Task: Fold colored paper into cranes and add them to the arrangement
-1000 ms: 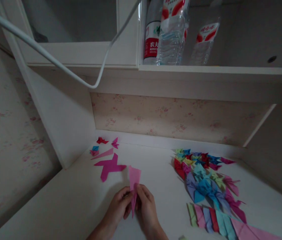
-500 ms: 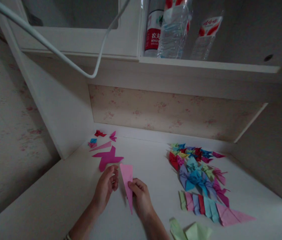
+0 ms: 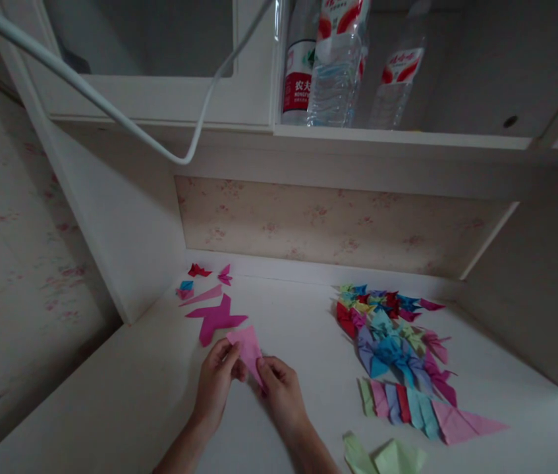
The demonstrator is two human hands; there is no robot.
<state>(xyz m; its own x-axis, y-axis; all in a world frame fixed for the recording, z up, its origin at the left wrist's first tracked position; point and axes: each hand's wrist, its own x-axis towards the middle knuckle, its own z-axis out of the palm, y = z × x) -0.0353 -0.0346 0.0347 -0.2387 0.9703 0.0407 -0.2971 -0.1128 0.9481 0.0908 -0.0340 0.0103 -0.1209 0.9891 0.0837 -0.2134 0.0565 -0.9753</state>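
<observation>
A pink folded paper [image 3: 245,347] is held just above the white desk [image 3: 111,408] by both hands. My left hand [image 3: 217,385] pinches its left edge with thumb and fingers closed. My right hand [image 3: 281,395] grips its lower right end, fingers curled. Just beyond the paper lie two crossed magenta folded strips [image 3: 214,318].
Several small folded pieces [image 3: 199,280] sit at the back left corner. A heap of coloured folded papers [image 3: 390,336] and a row of folded strips [image 3: 402,403] lie to the right. Green paper [image 3: 382,455] is at the near edge. Bottles [image 3: 338,59] stand on the shelf above; a white cable [image 3: 111,115] hangs across.
The pink paper was upright between both hands, then held by my right hand alone; now it is tilted left and lower, with my left hand back on it.
</observation>
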